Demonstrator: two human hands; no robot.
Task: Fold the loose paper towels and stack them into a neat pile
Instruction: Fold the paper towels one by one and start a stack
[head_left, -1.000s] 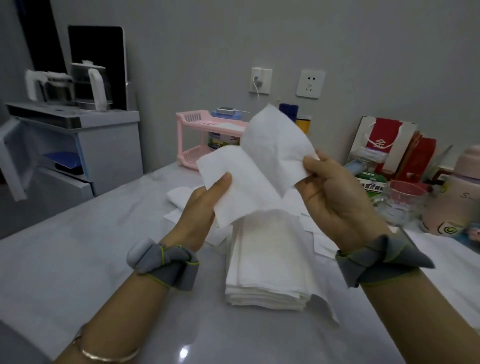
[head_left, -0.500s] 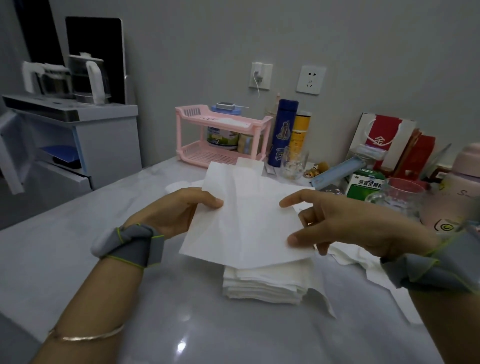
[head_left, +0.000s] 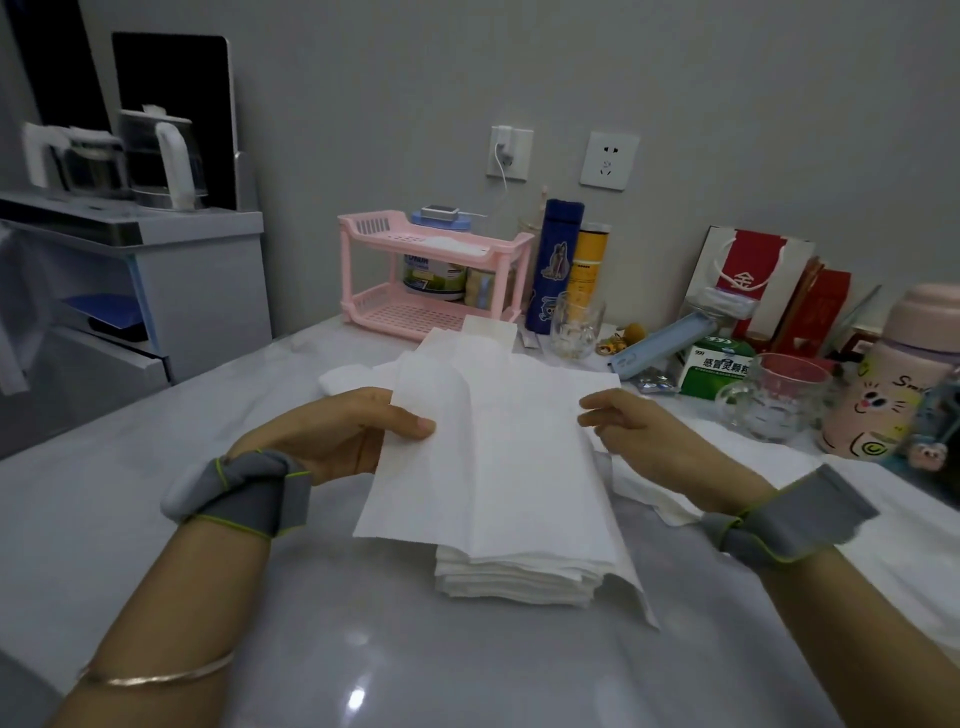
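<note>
A white paper towel (head_left: 498, 467) is spread above a pile of folded towels (head_left: 514, 574) on the grey table (head_left: 130, 519). My left hand (head_left: 332, 436) pinches the towel's left edge, thumb on top, where a flap is turned over. My right hand (head_left: 639, 431) holds the right edge with curled fingers. More loose towels (head_left: 649, 488) lie behind and to the right of the pile, partly hidden by the held sheet.
A pink two-tier rack (head_left: 431, 275) stands at the back. A blue bottle (head_left: 553, 270), glass cups (head_left: 779, 400), a green box (head_left: 719, 364) and a pink flask (head_left: 893, 374) crowd the back right. A cabinet with kettles (head_left: 156, 156) is at the left.
The towel came down from chest height and now lies spread flat just above the pile. Both hands moved down and apart to its side edges.
</note>
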